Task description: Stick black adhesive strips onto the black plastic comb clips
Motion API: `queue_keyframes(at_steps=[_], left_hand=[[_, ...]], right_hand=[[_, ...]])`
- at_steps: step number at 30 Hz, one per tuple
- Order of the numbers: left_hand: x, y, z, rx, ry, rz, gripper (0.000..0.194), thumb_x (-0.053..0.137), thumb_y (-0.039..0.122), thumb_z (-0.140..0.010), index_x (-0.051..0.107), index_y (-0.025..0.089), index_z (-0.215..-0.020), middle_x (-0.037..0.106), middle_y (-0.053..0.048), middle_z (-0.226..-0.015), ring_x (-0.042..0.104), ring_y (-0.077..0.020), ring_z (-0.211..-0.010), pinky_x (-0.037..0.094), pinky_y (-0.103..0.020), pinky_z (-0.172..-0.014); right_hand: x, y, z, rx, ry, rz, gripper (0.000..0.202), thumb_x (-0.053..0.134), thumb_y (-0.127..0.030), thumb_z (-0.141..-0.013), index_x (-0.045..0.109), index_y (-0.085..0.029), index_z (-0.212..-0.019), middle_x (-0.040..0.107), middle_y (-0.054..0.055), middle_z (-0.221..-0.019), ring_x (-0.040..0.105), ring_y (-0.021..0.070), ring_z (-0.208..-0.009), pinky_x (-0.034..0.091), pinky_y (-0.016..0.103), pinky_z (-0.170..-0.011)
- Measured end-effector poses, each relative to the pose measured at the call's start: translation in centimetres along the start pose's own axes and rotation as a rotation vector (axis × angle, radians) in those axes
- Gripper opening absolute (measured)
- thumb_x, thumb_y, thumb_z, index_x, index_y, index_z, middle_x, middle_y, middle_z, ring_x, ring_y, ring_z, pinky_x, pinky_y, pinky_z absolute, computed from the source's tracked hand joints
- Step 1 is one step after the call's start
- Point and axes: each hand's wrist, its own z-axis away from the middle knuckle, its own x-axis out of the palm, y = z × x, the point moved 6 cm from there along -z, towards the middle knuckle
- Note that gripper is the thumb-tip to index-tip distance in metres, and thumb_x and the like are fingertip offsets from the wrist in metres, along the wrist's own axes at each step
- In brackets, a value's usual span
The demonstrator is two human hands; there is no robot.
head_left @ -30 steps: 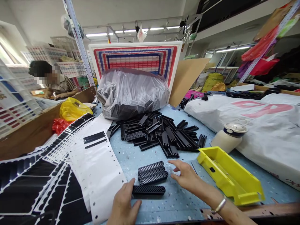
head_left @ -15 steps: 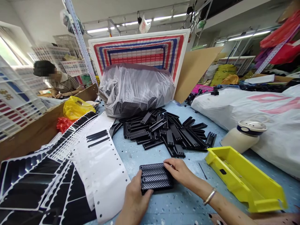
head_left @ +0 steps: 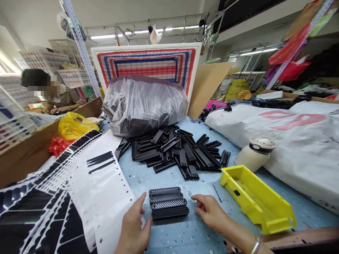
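Observation:
Several black perforated strips [head_left: 168,203] lie side by side in a slightly staggered group on the blue speckled table. My left hand [head_left: 135,225] is just left of them, thumb and fingers apart, holding nothing. On the other side, my right hand [head_left: 209,211] hovers a short gap from the strips, its fingers loosely bent and empty. Behind them spreads a heap of black strips [head_left: 182,151]. A white sheet [head_left: 111,190] bearing a few black stickers [head_left: 100,162] lies at the left.
A yellow bin [head_left: 259,201], a thin black stick [head_left: 217,193], a cream bottle [head_left: 254,153] and a white sack [head_left: 291,137] are at the right. Sheets of black stickers [head_left: 34,211] cover the left. A plastic-wrapped bundle [head_left: 148,104] stands behind; a person [head_left: 60,95] sits far left.
Both hands have let go of the strips and moved apart from them. The strips, pressed together before, now sit staggered with small gaps. The view has turned slightly right.

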Motion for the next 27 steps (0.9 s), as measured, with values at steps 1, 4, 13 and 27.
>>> queue_keyframes(at_steps=[1, 4, 13, 27], left_hand=[[-0.1, 0.2, -0.3, 0.059, 0.02, -0.025, 0.056, 0.052, 0.019, -0.081, 0.057, 0.014, -0.136, 0.075, -0.01, -0.103, 0.072, -0.02, -0.072, 0.062, -0.031, -0.069], [0.9, 0.7, -0.9, 0.192, 0.071, -0.054, 0.06, 0.041, 0.006, -0.078, 0.057, 0.01, -0.135, 0.065, -0.015, -0.133, 0.065, -0.0268, -0.118, 0.055, -0.04, -0.098], [3.7, -0.3, -0.8, 0.269, 0.096, 0.035, 0.06, 0.037, 0.0, -0.08, 0.058, 0.01, -0.136, 0.062, -0.014, -0.136, 0.06, -0.0263, -0.124, 0.051, -0.041, -0.105], [1.0, 0.8, 0.4, 0.212, 0.269, 0.018, 0.048, 0.044, 0.007, -0.086, 0.066, 0.021, -0.126, 0.07, -0.01, -0.126, 0.069, -0.0277, -0.112, 0.062, -0.036, -0.088]], right_hand=[[0.4, -0.1, -0.1, -0.009, 0.023, 0.016, 0.044, 0.049, -0.02, -0.075, 0.071, -0.009, -0.111, 0.076, 0.01, -0.077, 0.072, 0.0262, -0.072, 0.057, 0.036, -0.068], [1.6, -0.9, -0.5, -0.052, 0.108, 0.058, 0.047, 0.049, -0.016, -0.079, 0.066, -0.013, -0.123, 0.076, 0.013, -0.106, 0.069, 0.0288, -0.102, 0.051, 0.042, -0.094], [-0.8, -2.5, -2.3, -0.001, 0.148, 0.267, 0.041, 0.051, -0.017, -0.085, 0.066, -0.015, -0.123, 0.074, 0.015, -0.113, 0.069, 0.0277, -0.107, 0.051, 0.039, -0.094], [-6.2, -1.7, -3.3, 0.146, 0.168, 0.227, 0.032, 0.048, -0.036, -0.09, 0.069, -0.012, -0.09, 0.072, 0.014, -0.077, 0.071, 0.0317, -0.081, 0.05, 0.037, -0.071]])
